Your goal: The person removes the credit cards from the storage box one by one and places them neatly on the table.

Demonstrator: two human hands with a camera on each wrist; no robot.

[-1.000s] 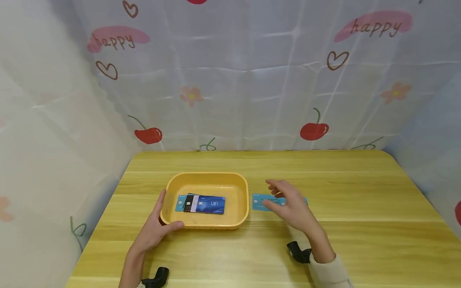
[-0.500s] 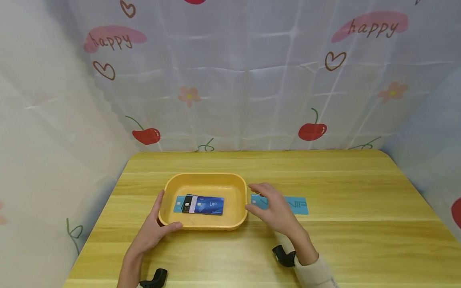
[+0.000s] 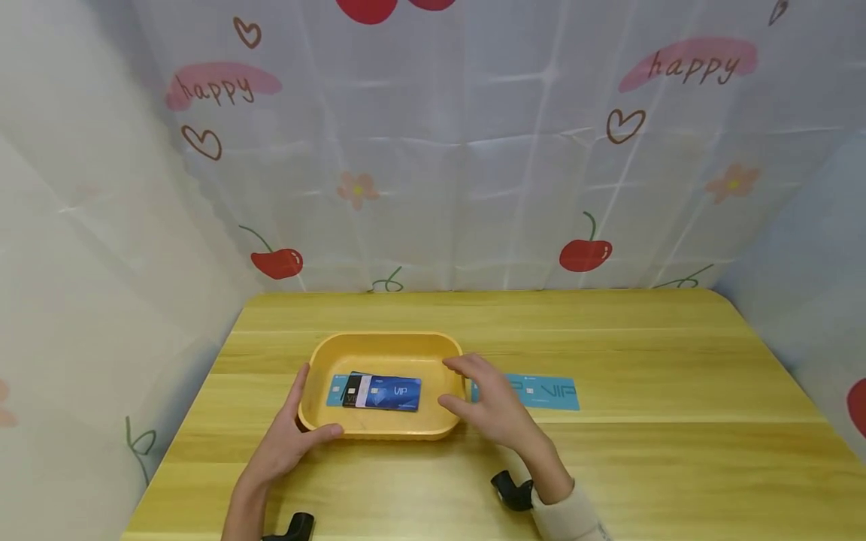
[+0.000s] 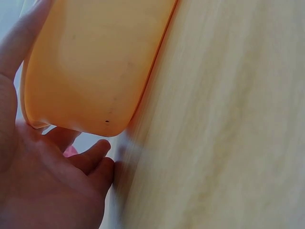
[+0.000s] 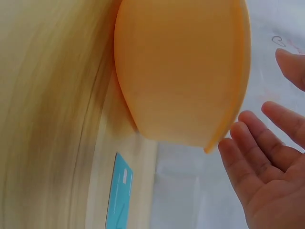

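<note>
The left hand [image 3: 287, 443] grips the yellow tray [image 3: 379, 358] around its near left corner. The right hand [image 3: 494, 417] spreads wide over the tray's right end, thumb apart from fingers; whether it touches the rim I cannot tell. Open upward, the tray's long axis runs left to right, parallel with the far edge of the table [image 3: 643, 481]. Inside it, overlapping cards [image 3: 399, 394] lie lengthwise the same way, the dark-blue top one reading "VIP". Just right of the tray lie 2 light-blue cards [image 3: 551, 394] in a row, also marked "VIP". More tabletop stretches right of the tray than left. Behind the tray, a printed sheet [image 3: 460, 165] says "happy" 2 times.
</note>
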